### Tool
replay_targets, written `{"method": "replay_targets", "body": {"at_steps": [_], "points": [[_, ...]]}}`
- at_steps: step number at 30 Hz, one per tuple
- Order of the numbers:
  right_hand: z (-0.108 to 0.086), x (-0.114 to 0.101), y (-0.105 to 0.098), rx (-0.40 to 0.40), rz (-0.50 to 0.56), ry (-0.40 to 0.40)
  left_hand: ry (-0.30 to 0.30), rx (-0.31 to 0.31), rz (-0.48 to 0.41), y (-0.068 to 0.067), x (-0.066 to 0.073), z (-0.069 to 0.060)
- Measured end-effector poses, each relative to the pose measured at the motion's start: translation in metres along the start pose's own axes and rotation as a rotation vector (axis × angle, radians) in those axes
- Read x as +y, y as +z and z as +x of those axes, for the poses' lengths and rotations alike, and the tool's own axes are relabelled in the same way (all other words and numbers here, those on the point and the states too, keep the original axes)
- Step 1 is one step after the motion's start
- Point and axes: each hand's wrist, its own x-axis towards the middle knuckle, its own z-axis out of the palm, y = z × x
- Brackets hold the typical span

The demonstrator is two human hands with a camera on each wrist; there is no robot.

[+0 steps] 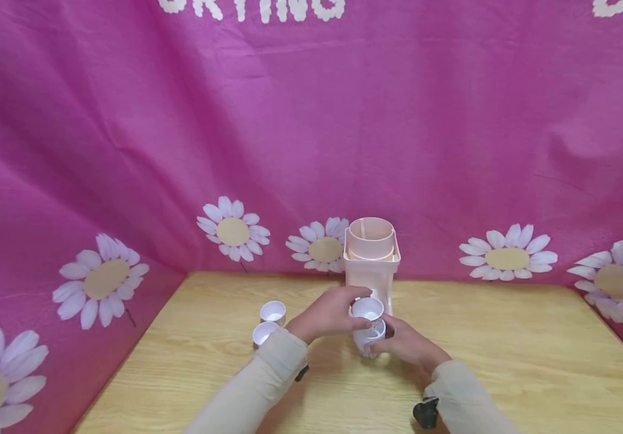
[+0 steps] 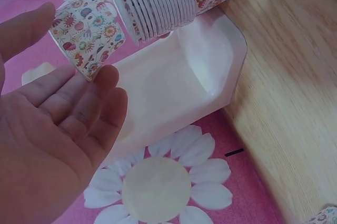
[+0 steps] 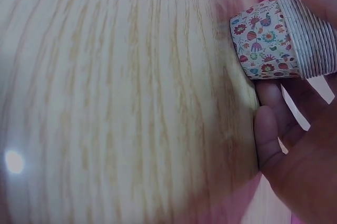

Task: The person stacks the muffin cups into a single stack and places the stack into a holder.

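My left hand pinches a single small paper cup with a colourful floral print between thumb and fingers; the left wrist view shows this floral cup tilted and apart from the stack. Just below it, my right hand grips a stack of matching paper cups. Nested rims of the stack show in the left wrist view. In the right wrist view, the stack's bottom cup is low over the wooden table, with the right thumb and fingers around the stack.
A pale pink plastic holder with a round upper tube stands behind my hands, near the back of the wooden table. Two white-lined cups sit close together left of my left hand. A magenta flowered cloth hangs behind the table.
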Motion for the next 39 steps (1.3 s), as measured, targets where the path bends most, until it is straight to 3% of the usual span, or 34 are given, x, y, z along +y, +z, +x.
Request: {"method": "replay_targets", "body": {"at_steps": [4, 13, 18, 27, 39], "points": [[-0.002, 0.002, -0.003, -0.010, 0.014, -0.013, 0.011, -0.016, 0.013, 0.002, 0.002, 0.004], [-0.001, 0.000, 0.004, -0.037, 0.024, -0.031, -0.039, -0.021, 0.056, 0.009, -0.004, -0.001], [-0.001, 0.000, 0.005, -0.031, 0.009, 0.003, -0.040, -0.026, 0.039, 0.012, -0.002, -0.002], [-0.001, -0.002, -0.001, -0.014, -0.037, 0.004, -0.017, -0.013, 0.044, 0.009, 0.001, 0.000], [-0.001, -0.002, 0.000, -0.008, -0.031, -0.003, -0.046, -0.039, 0.034, 0.006, 0.001, 0.001]]}}
